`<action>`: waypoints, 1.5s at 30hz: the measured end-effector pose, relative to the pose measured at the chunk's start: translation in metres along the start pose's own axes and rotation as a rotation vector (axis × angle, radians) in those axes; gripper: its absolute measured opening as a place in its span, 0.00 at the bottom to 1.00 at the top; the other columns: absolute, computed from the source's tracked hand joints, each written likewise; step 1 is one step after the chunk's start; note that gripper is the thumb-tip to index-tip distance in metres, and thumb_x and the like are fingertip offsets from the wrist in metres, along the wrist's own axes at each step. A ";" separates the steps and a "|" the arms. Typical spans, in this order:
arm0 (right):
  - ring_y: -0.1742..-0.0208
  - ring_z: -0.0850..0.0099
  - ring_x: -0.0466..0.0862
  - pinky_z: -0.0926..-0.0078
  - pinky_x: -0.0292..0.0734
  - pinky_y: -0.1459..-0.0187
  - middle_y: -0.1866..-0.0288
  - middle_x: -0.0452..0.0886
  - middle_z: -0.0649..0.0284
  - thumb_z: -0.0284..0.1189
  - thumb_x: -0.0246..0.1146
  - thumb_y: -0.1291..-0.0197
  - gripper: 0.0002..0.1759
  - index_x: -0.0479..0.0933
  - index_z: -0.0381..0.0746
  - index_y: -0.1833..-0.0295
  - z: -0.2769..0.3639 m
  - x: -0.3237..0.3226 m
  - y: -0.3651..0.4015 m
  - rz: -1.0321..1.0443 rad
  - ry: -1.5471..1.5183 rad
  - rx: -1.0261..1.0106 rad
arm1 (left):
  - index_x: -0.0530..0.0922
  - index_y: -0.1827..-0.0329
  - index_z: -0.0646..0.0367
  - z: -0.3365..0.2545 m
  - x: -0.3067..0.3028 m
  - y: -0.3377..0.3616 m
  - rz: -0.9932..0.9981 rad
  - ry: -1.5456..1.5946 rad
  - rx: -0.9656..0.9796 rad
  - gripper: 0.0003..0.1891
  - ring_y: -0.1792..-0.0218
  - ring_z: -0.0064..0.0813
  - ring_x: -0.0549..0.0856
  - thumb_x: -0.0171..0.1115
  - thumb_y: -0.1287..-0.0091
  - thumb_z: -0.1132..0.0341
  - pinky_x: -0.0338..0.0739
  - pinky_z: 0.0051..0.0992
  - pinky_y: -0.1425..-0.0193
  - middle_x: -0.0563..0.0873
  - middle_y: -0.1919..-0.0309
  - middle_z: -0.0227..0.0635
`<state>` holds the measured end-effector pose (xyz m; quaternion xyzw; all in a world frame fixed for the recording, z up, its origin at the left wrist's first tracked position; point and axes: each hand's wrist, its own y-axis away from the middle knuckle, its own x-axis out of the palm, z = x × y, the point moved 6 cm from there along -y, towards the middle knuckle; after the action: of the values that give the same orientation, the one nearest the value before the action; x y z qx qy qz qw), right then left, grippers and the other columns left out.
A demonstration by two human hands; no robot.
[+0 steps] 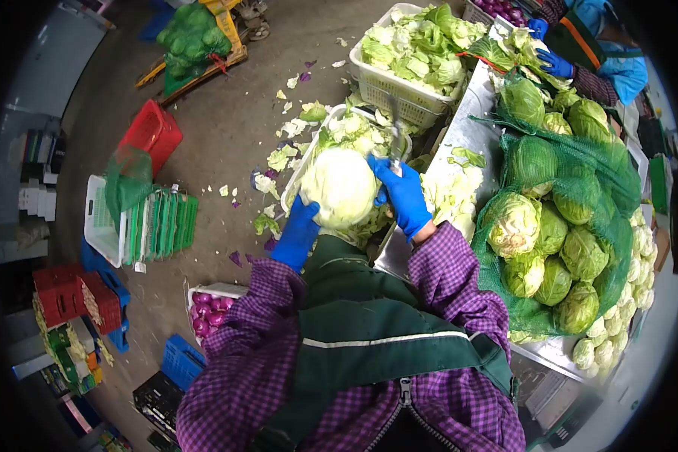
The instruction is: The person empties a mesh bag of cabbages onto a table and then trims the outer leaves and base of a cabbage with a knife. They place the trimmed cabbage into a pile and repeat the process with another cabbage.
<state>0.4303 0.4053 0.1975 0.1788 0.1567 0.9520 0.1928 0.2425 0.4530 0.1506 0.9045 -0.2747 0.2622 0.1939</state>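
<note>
A pale, peeled cabbage (339,187) is held up in front of me over a white crate (292,179) of loose leaves. My left hand (300,230), in a blue glove, grips the cabbage from its lower left side. In my gloved right hand (403,194) is a knife (396,135), its blade pointing up and away from me. The fingers of that hand are closed round the handle, right at the cabbage's right side. Cut leaves (453,197) lie on the metal table (467,124) to the right.
Green netting (497,248) with whole cabbages (554,230) covers much of the table. A leaf-filled crate (399,96) stands ahead. A co-worker's gloved hand (556,64) is at the far right. Leaf scraps litter the floor; red onions (211,313) sit lower left, a red crate (152,132) farther off.
</note>
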 end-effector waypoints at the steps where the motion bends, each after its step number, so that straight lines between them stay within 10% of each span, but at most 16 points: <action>1: 0.78 0.81 0.72 0.83 0.69 0.77 0.65 0.80 0.67 0.35 0.65 0.41 0.21 0.76 0.35 0.46 -0.011 -0.012 -0.002 -0.064 0.029 0.047 | 0.54 0.27 0.56 0.011 0.005 -0.001 -0.108 0.128 -0.114 0.44 0.31 0.34 0.65 0.68 0.46 0.65 0.62 0.35 0.29 0.63 0.31 0.38; 9: 0.63 0.60 0.84 0.67 0.78 0.58 0.62 0.83 0.53 0.36 0.60 0.39 0.19 0.75 0.40 0.44 -0.017 -0.093 0.101 -0.435 0.690 -0.273 | 0.64 0.33 0.63 0.001 0.093 -0.016 0.247 -0.927 0.318 0.51 0.38 0.34 0.73 0.82 0.63 0.61 0.67 0.33 0.33 0.73 0.38 0.42; 17: 0.66 0.50 0.82 0.56 0.76 0.64 0.67 0.82 0.48 0.38 0.59 0.41 0.17 0.74 0.42 0.49 -0.056 -0.132 0.156 -0.439 0.938 -0.004 | 0.63 0.31 0.57 0.059 0.167 -0.015 0.437 -1.470 0.302 0.54 0.41 0.44 0.73 0.82 0.67 0.58 0.69 0.38 0.37 0.71 0.36 0.41; 45: 0.67 0.47 0.81 0.52 0.75 0.66 0.69 0.81 0.47 0.34 0.56 0.40 0.12 0.68 0.41 0.54 -0.067 -0.154 0.141 -0.309 1.080 0.076 | 0.63 0.31 0.54 0.078 0.181 -0.008 0.474 -1.493 0.364 0.57 0.38 0.46 0.67 0.83 0.72 0.61 0.65 0.38 0.33 0.68 0.35 0.42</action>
<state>0.4923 0.2005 0.1464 -0.3520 0.2919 0.8627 0.2158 0.4047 0.3491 0.1930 0.7762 -0.4695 -0.3368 -0.2521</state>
